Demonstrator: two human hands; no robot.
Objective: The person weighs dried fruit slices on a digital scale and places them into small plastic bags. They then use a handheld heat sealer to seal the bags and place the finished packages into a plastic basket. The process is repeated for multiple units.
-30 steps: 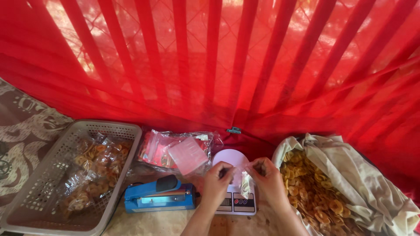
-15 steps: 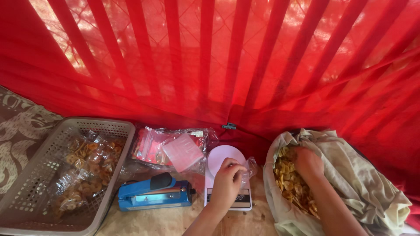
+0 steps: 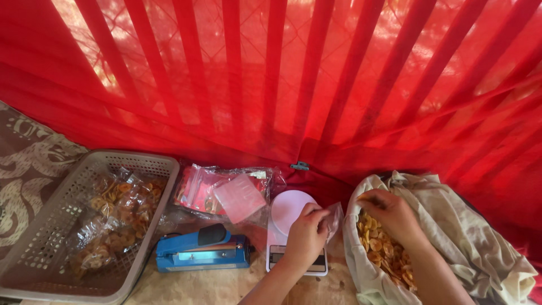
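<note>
We are pinching small clear bag in left hand over white scale; film thin, limp, slippery, best held at rim. Right hand curling around dried chips in cloth sack at right; chips light, brittle, so loose scooping grip.

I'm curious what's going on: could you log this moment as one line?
left hand: holds clear bag over scale | right hand: in chips, cloth sack

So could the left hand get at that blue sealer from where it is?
Probably yes: the left hand holds a clear bag over the scale, and the blue sealer lies just beside it with nothing between.
</note>
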